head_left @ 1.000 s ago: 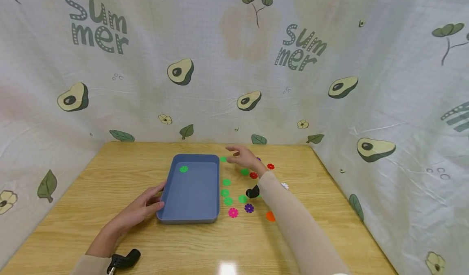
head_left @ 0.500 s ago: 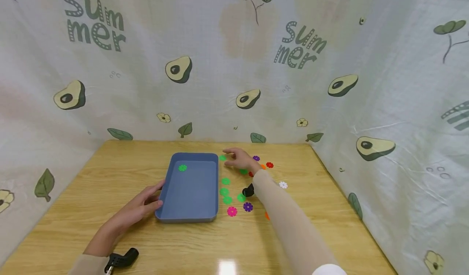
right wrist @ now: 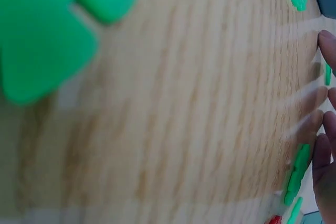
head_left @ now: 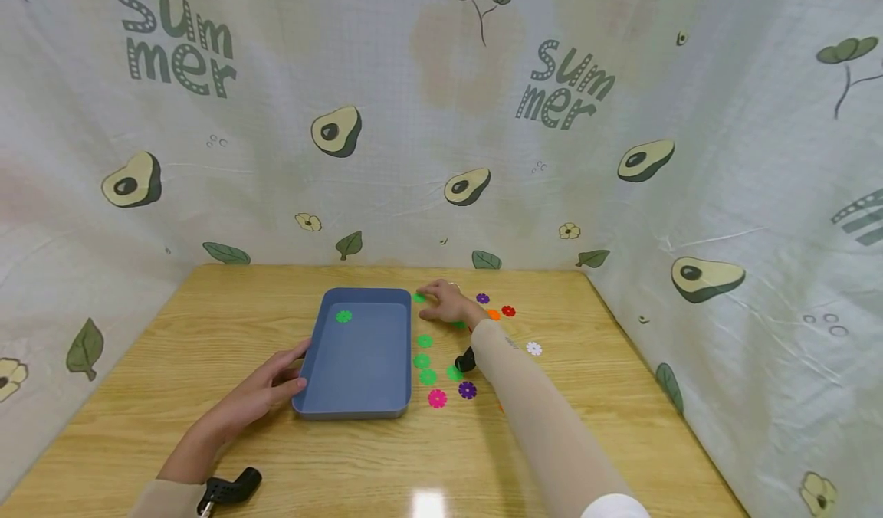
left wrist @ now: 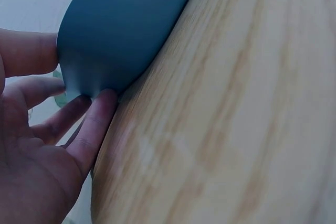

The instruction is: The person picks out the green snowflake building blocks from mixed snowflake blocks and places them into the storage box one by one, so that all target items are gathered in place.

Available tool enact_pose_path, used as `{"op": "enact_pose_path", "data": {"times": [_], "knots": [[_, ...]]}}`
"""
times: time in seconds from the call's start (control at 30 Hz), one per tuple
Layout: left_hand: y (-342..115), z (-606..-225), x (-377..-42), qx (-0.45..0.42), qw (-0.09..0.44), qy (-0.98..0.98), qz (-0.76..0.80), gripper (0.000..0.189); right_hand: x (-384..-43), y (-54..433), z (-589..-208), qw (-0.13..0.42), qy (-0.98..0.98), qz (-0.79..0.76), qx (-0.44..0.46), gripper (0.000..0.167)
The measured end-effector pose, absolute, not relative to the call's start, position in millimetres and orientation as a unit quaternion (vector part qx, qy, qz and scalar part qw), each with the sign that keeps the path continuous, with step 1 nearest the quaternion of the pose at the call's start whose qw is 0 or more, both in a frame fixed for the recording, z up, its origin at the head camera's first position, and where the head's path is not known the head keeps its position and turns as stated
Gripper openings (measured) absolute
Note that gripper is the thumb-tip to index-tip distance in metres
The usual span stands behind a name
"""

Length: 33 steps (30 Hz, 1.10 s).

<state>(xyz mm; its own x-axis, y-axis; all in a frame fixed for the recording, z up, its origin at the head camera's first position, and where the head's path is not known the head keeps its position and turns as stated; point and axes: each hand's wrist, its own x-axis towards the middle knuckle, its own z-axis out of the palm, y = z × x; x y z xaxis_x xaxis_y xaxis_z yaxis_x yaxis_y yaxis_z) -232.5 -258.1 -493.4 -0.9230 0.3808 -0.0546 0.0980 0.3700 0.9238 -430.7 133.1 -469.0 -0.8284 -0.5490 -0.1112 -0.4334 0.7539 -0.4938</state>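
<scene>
The left hand point(head_left: 260, 391) is resting against the tray's point(head_left: 359, 365) left wall, fingers and thumb spreading apart along its outside. The right arm point(head_left: 545, 418) is reaching forward beside the tray's right wall. Its hand point(head_left: 448, 302) is leaning palm-down, thumb and index standing apart, fingertips lying over a green flower point(head_left: 418, 299) just beside the tray's far right corner; contact I cannot tell. Another flower point(head_left: 343, 316) is lying inside the tray's far end.

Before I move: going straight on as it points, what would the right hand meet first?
Most likely the green flower piece just ahead of the right hand, with the far right corner of the blue tray beyond it. Whether the hand touches that piece is unclear.
</scene>
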Motion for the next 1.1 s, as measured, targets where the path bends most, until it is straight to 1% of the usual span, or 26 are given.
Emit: {"op": "enact_pose_path", "data": {"times": [0.23,0.5,0.9,1.1], "knots": [[-258.8,-494.1,-232.2,0.148,0.13,0.811,0.551,0.075,-430.4,133.2,-469.5,0.119,0.927,-0.235,-0.266,0.054],[-260.0,-495.6,-232.9,0.155,0.127,0.815,0.543,0.075,-428.8,133.1,-471.0,0.112,0.926,-0.251,-0.257,0.054],[-257.2,-495.0,-232.5,0.149,0.131,0.819,0.539,0.075,-426.4,137.3,-476.8,0.094,0.926,-0.251,-0.265,0.035],[-258.1,-493.2,-231.7,0.148,0.128,0.815,0.545,0.074,-423.0,135.8,-476.6,0.081,0.922,-0.261,-0.273,0.032]]}}
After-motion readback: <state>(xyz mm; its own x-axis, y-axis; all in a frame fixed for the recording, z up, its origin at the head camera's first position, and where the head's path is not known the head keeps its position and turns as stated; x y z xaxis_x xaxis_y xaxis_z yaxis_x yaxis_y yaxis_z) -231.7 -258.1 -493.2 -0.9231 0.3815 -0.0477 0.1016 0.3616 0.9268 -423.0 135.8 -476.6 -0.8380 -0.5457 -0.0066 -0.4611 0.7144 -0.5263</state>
